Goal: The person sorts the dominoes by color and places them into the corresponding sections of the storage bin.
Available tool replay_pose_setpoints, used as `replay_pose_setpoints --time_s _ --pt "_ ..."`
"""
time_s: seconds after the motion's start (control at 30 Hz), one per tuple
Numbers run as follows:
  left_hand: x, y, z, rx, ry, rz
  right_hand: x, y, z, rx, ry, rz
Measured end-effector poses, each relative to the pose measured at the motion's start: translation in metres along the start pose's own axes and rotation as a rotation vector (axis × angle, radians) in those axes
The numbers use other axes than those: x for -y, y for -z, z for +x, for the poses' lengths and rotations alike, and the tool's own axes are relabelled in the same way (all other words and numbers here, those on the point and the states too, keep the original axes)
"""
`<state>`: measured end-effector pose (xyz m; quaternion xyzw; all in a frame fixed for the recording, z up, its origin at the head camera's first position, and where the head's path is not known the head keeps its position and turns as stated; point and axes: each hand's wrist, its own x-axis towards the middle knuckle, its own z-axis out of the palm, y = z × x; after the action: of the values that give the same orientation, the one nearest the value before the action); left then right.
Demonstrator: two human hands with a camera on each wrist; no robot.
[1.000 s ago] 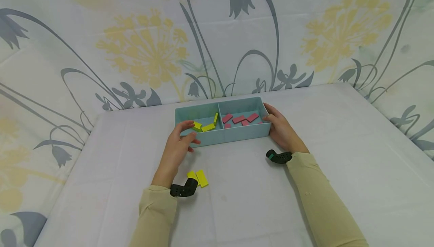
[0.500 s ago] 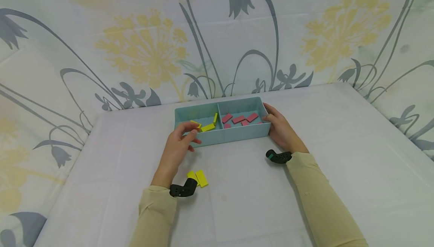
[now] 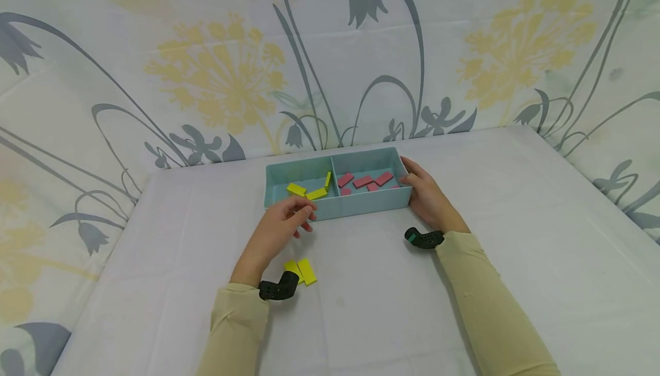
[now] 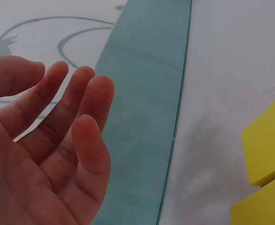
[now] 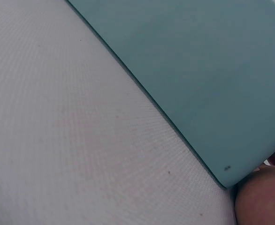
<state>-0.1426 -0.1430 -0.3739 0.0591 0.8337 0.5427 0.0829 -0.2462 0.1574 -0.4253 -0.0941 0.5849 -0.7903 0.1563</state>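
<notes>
A teal two-compartment box (image 3: 361,204) stands on the white cloth. Yellow domino-like tiles (image 3: 316,194) lie in its left compartment and pink tiles (image 3: 363,181) in the right one. My left hand (image 3: 275,228) hovers in front of the box's left part, fingers loosely bent and nothing in them; the left wrist view shows its palm beside the box wall (image 4: 142,93). My right hand (image 3: 432,203) grips the box's right end, thumb at the rim. Two yellow tiles on the cloth (image 3: 307,271) lie near my left wrist, one partly hidden by the wrist camera.
White cloth (image 3: 371,284) covers the table. Behind the box rises a flower-patterned fabric backdrop (image 3: 330,49), close to the box's back wall. Black wrist cameras sit on the left wrist (image 3: 278,289) and the right wrist (image 3: 424,238).
The left hand has drawn back from the left compartment toward the front and right, leaving a yellow tile lying there in view. The right hand and box have not moved.
</notes>
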Motion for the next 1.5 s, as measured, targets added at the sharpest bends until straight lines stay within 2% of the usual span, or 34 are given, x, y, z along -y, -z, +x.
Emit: replay_pose_setpoints --time_s 0.23,0.43,0.57,0.73,0.93,1.2,1.3,1.5 --pt "-0.001 -0.006 -0.001 0.045 0.006 0.236 0.0 0.0 0.0 0.005 0.004 0.004" --pt "-0.003 -0.011 -0.003 0.102 0.043 0.302 0.0 0.0 0.0 0.003 0.004 0.013" --pt "-0.001 -0.013 -0.003 0.18 0.081 0.355 0.0 0.0 0.001 0.003 0.004 0.022" --pt "0.004 -0.014 -0.002 0.262 0.098 0.452 0.0 0.0 0.0 0.001 0.007 0.022" --pt "0.003 -0.012 -0.006 0.288 0.114 0.455 0.001 -0.002 0.0 -0.002 0.007 0.014" --pt "0.004 -0.011 -0.008 0.319 0.17 0.422 0.0 -0.001 0.0 -0.003 0.007 0.006" --pt "0.005 -0.011 -0.009 0.318 0.196 0.392 -0.001 0.0 0.0 0.0 0.009 0.009" --pt "0.004 -0.01 -0.01 0.302 0.25 0.408 -0.001 0.001 0.0 0.01 0.015 0.006"
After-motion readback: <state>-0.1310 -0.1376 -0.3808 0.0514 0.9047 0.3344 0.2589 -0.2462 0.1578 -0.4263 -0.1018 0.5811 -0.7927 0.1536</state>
